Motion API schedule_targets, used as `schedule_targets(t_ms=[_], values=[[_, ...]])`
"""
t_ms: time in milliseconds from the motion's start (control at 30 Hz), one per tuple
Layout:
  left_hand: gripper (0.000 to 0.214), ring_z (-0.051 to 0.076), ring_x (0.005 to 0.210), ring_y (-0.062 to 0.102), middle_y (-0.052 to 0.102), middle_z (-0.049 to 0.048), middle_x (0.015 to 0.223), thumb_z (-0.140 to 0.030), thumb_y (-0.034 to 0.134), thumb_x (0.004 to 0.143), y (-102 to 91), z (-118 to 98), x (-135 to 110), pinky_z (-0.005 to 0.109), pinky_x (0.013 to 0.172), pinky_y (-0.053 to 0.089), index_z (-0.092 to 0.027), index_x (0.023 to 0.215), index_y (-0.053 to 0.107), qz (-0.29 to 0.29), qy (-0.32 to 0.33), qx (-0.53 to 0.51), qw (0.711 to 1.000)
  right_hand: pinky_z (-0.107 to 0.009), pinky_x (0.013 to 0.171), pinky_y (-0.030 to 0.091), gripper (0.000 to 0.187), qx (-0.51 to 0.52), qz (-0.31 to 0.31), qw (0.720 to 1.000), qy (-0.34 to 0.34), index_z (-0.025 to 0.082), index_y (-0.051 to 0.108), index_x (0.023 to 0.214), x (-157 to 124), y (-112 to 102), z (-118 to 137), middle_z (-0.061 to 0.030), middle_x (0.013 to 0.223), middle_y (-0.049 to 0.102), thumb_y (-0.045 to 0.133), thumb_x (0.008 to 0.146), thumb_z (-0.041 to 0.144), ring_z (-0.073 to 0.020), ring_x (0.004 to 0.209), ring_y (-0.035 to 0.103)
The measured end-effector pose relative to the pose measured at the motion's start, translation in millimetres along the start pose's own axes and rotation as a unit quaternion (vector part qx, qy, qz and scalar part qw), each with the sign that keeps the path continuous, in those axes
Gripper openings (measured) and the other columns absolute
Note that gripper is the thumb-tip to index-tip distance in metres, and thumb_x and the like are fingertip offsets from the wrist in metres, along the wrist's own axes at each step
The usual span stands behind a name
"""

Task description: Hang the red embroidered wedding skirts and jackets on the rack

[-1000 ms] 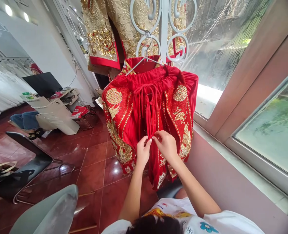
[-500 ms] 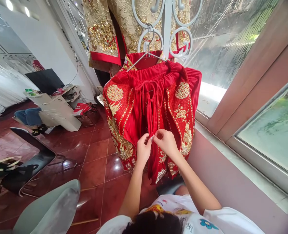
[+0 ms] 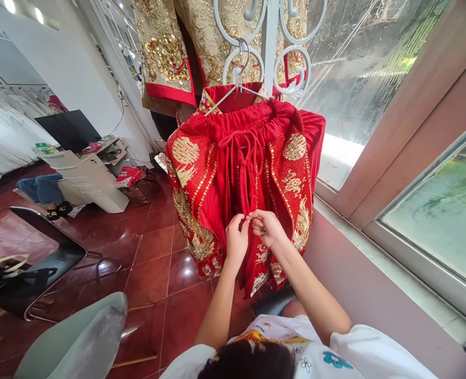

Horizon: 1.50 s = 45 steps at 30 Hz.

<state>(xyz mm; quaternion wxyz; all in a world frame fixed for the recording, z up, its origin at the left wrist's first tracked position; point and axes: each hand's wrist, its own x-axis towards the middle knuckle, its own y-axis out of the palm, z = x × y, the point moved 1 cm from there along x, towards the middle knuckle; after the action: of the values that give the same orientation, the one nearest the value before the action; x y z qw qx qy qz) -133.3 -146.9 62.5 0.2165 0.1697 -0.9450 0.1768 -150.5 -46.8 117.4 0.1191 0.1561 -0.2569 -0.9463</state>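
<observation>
Left hand higher — skirt before rack

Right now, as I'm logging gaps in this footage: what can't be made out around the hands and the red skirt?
Head view only:
Whether the left hand and right hand pinch a cord end or a fold of the red skirt: fingertips cover it, too small.
Skirt's lower hem: behind both forearms.
Gold garment above: cut off by the top edge.
</observation>
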Motion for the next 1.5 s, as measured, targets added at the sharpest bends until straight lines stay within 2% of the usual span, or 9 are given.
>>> schedule_targets(t_ms=[333, 567, 700, 800, 900, 1000, 1167, 1333, 1500], values=[[0.012, 0.016, 0.072, 0.058, 0.064, 0.0052, 0.08, -0.022, 0.049, 0.087, 8.7, 9, 15, 0.026, 0.069, 0.045, -0.016, 0.083, 0.058, -0.023, -0.001, 0.0, 1.0, -0.019, 0.036, 0.009, 0.008, 0.027, -0.034, 0.997, -0.06, 0.012, 0.052, 0.053, 12, 37, 40, 0.0096, 0.035, 0.027, 0.052, 0.061, 0.013, -0.0013, 0.034, 0.014], [0.014, 0.018, 0.073, 0.057, 0.064, 0.0071, 0.082, -0.027, 0.051, 0.087, 21.3, 14, 12, 0.029, 0.072, 0.044, -0.016, 0.087, 0.06, -0.045, -0.004, 0.025, 0.999, -0.02, 0.039, 0.012, 0.014, -0.025, -0.073, 0.979, -0.187, 0.013, 0.05, 0.055, 25, 67, 85, 0.0082, 0.039, 0.029, 0.047, 0.068, 0.011, -0.0027, 0.037, 0.018], [0.013, 0.017, 0.073, 0.055, 0.061, 0.0048, 0.078, -0.026, 0.049, 0.088, 26.6, 15, 6, 0.027, 0.071, 0.042, -0.017, 0.083, 0.057, -0.059, -0.01, 0.032, 0.998, -0.017, 0.047, 0.023, 0.021, -0.111, -0.12, 0.901, -0.402, 0.014, 0.05, 0.058, 15, 80, 129, 0.006, 0.05, 0.031, 0.041, 0.077, 0.015, -0.0021, 0.045, 0.028], [0.016, 0.016, 0.071, 0.054, 0.058, 0.0033, 0.075, -0.028, 0.047, 0.09, 28.8, 13, 2, 0.026, 0.07, 0.042, -0.018, 0.079, 0.055, -0.063, -0.014, 0.03, 0.997, -0.018, 0.053, 0.026, 0.026, -0.249, -0.091, 0.843, -0.468, 0.014, 0.048, 0.056, 2, 78, 138, 0.005, 0.053, 0.029, 0.043, 0.081, 0.021, -0.0023, 0.049, 0.029], [0.014, 0.017, 0.072, 0.055, 0.059, 0.0043, 0.077, -0.028, 0.049, 0.088, 29.1, 12, 1, 0.028, 0.07, 0.042, -0.018, 0.081, 0.055, -0.056, -0.015, 0.023, 0.998, -0.022, 0.055, 0.027, 0.033, -0.427, -0.109, 0.799, -0.409, 0.015, 0.042, 0.048, 1, 60, 114, 0.0045, 0.048, 0.029, 0.052, 0.078, 0.024, -0.0049, 0.049, 0.028], [0.011, 0.019, 0.076, 0.057, 0.061, 0.0064, 0.081, -0.026, 0.049, 0.087, 28.5, 11, 2, 0.03, 0.074, 0.043, -0.017, 0.085, 0.055, -0.047, -0.017, 0.009, 0.999, -0.026, 0.058, 0.032, 0.032, -0.565, -0.157, 0.747, -0.313, 0.016, 0.05, 0.054, 10, 40, 79, -0.0001, 0.053, 0.046, 0.055, 0.08, 0.033, -0.0096, 0.052, 0.038], [0.012, 0.019, 0.082, 0.059, 0.063, 0.0073, 0.086, -0.026, 0.05, 0.086, 27.0, 9, 3, 0.031, 0.077, 0.045, -0.016, 0.088, 0.055, -0.026, -0.015, -0.024, 0.999, -0.031, 0.063, 0.039, 0.034, -0.651, -0.204, 0.683, -0.26, 0.015, 0.059, 0.069, 18, 32, 58, -0.0118, 0.073, 0.063, 0.051, 0.086, 0.043, -0.0195, 0.067, 0.056], [0.017, 0.017, 0.075, 0.059, 0.064, 0.0066, 0.084, -0.031, 0.051, 0.087, 23.8, 8, -1, 0.028, 0.07, 0.045, -0.015, 0.091, 0.057, -0.028, -0.015, -0.044, 0.999, -0.026, 0.058, 0.035, 0.031, -0.594, -0.201, 0.723, -0.29, 0.016, 0.056, 0.062, 22, 35, 63, -0.0058, 0.062, 0.057, 0.044, 0.086, 0.029, -0.0129, 0.056, 0.046], [0.021, 0.014, 0.061, 0.056, 0.061, 0.0025, 0.07, -0.036, 0.052, 0.086, 19.9, -5, 18, 0.023, 0.057, 0.043, -0.016, 0.079, 0.056, 0.002, 0.006, -0.072, 0.997, -0.022, 0.05, 0.025, 0.019, -0.374, -0.107, 0.876, -0.285, 0.015, 0.052, 0.053, 33, 29, 60, 0.0039, 0.046, 0.041, 0.05, 0.072, 0.021, -0.0072, 0.048, 0.034]])
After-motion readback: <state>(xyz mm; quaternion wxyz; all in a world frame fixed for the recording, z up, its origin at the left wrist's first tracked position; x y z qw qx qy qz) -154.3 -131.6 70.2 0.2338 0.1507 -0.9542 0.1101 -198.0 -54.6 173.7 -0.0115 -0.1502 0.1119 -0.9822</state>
